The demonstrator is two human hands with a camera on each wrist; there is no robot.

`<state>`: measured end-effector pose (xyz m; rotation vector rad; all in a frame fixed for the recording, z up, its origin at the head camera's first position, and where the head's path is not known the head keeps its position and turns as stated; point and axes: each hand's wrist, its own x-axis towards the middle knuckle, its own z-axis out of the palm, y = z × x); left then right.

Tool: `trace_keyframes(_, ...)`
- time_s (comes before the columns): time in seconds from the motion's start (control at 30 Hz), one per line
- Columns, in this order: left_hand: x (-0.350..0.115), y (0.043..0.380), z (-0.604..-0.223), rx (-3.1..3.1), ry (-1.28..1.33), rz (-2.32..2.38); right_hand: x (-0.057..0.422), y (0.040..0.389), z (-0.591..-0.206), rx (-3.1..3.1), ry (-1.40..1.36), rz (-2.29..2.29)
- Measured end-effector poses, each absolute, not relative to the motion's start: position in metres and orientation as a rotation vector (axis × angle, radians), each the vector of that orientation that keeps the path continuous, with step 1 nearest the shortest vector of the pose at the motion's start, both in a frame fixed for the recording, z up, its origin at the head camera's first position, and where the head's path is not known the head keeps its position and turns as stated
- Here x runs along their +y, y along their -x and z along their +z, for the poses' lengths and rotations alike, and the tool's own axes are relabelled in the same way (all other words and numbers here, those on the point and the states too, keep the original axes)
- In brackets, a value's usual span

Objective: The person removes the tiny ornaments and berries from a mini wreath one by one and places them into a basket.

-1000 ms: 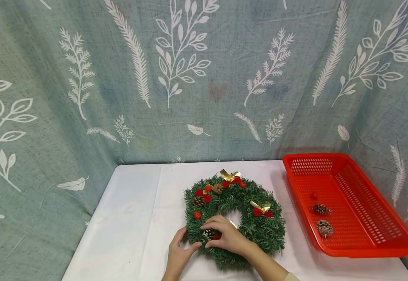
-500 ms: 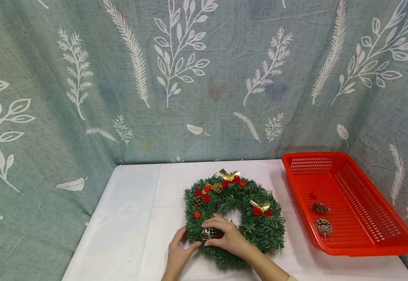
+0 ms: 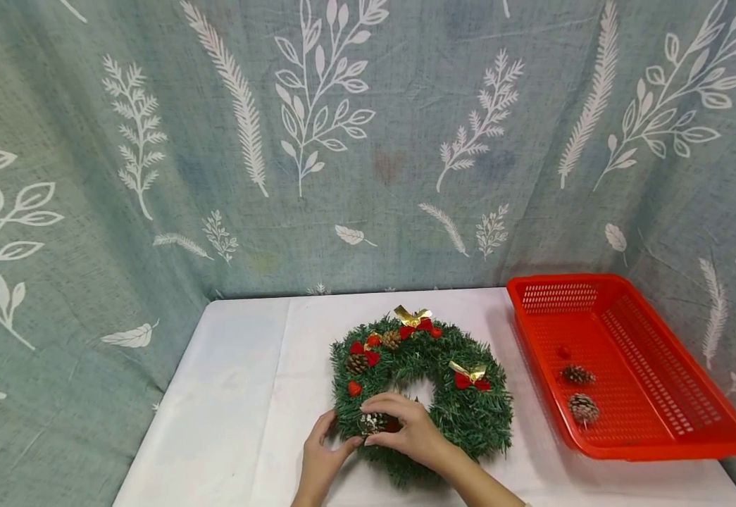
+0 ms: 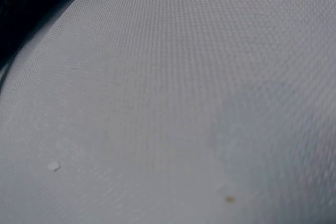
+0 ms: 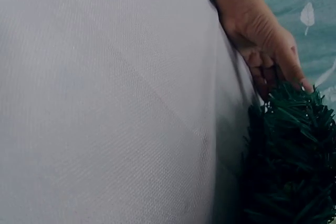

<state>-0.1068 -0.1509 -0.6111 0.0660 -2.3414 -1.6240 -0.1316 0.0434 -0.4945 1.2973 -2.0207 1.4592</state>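
A round green wreath (image 3: 482, 415) lies on the white-covered table, bearing pine cones, red berries and red-and-gold bows. My left hand (image 3: 325, 458) grips its near-left outer edge, thumb on the wreath and fingers along its side. The right wrist view also catches this hand (image 5: 265, 45) at the green tips. My right hand (image 3: 410, 431) reaches over the near-left part of the ring and holds a white-tipped pine cone (image 3: 372, 422) between thumb and fingers. A red piece beside the cone is mostly hidden under that hand. Only tablecloth fills most of the left wrist view.
To the right stands a red plastic basket (image 3: 678, 452) holding two pine cones, one of them the nearer cone (image 3: 583, 408), and a small red berry (image 3: 563, 351). A grey-green leaf-patterned curtain (image 3: 368, 176) hangs behind the table (image 3: 234, 408).
The right hand and the pine cone have shifted very slightly to the left on the wreath. The left hand keeps its place, and the whole view has drifted a little.
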Motion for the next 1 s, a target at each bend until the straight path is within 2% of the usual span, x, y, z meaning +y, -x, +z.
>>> trace_keyframes(0.4, -0.148, 0.107, -0.607, -2.344, -0.080, -1.589, 0.053, 0.127, -0.489, -1.955, -1.267, 1.485)
trace_keyframes(0.73, -0.141, 0.096, -0.570, -2.344, -0.065, -1.578, 0.071, 0.126, -0.486, -1.928, -1.219, 1.521)
trace_keyframes(0.93, -0.141, 0.097, -0.571, -2.328, -0.052, -1.590, 0.085, 0.131, -0.486, -1.942, -1.138, 1.567)
trace_keyframes(1.0, -0.143, 0.100, -0.582, -2.337, -0.065, -1.602, 0.090, 0.132, -0.485, -1.948, -1.114, 1.589)
